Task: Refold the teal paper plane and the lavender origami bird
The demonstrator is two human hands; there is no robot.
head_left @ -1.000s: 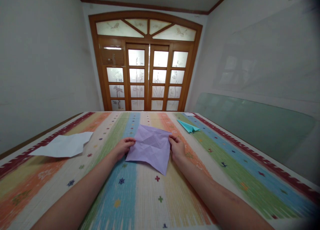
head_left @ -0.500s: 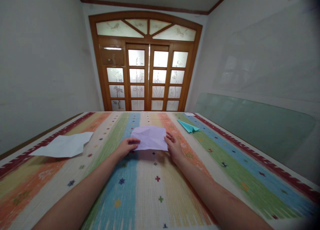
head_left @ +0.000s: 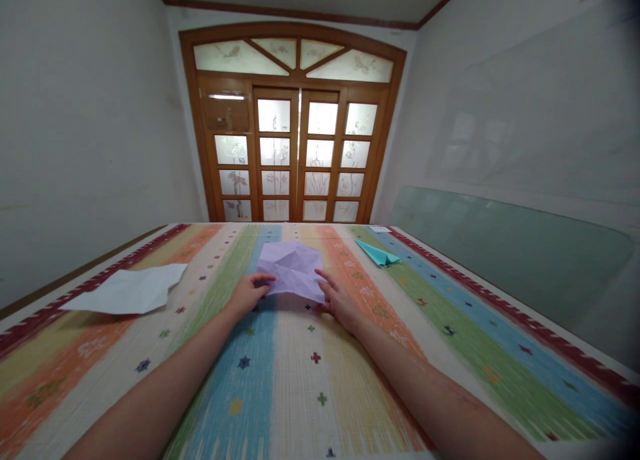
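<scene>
A creased sheet of purple paper (head_left: 293, 267) is in front of me over the middle of the striped cloth, its fold lines meeting near the centre. My left hand (head_left: 250, 292) pinches its left edge, thumb and fingers closed on the paper. At the near right corner, my right hand (head_left: 337, 300) has the edge between thumb and fingers, with the fingers somewhat spread. Beyond my right hand lies a folded turquoise paper piece (head_left: 379, 254), pointed at one end. No hand touches it.
A white sheet of paper (head_left: 130, 290) lies at the left, one corner bent up. The striped tablecloth (head_left: 320, 380) covers the table. A small white paper (head_left: 380, 229) is at the far right edge. Behind stand wooden doors (head_left: 299, 153); a greenish panel (head_left: 500, 247) leans along the right wall.
The purple paper has shifted slightly left and away and turned a little, showing more of its creased face. My right hand has moved left with it, its fingers more spread.
</scene>
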